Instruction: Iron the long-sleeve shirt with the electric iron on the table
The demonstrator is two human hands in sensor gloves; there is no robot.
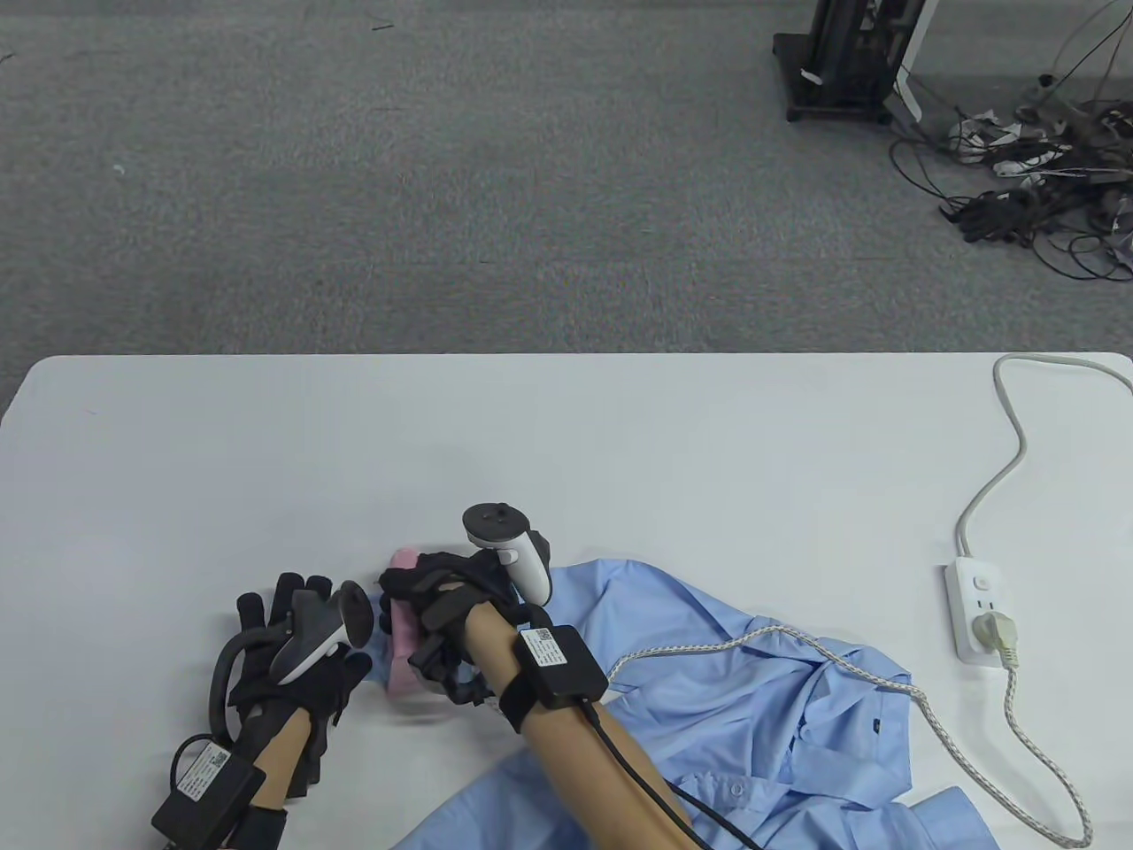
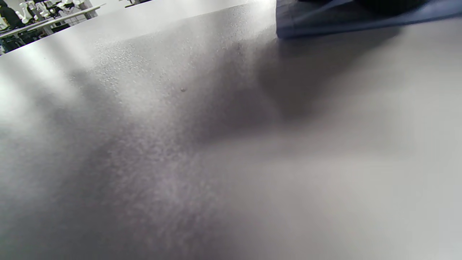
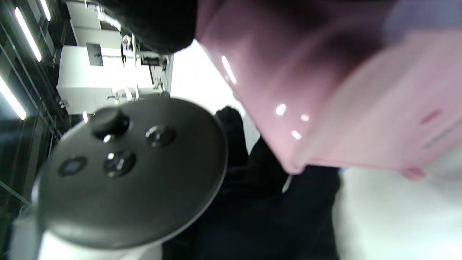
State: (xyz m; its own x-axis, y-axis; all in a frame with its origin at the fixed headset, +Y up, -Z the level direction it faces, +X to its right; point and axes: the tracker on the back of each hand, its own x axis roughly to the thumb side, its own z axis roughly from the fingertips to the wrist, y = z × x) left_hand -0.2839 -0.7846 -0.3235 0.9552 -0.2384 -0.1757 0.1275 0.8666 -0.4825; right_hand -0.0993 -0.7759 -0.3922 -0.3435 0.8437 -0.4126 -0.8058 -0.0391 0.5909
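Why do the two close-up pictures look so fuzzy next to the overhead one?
Table view: evenly lit and sharp, only the pink iron under the right hand smears slightly. Left wrist view: camera sits very close to the table, so its surface goes soft, with broad shadows and glare at the far edge. Right wrist view: the iron is blurred, speckled with glints.

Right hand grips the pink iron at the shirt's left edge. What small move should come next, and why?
Probably slide the iron rightward across the shirt. The right hand grips it at the fabric's edge, the shirt lies rumpled, and the left hand rests beside it.
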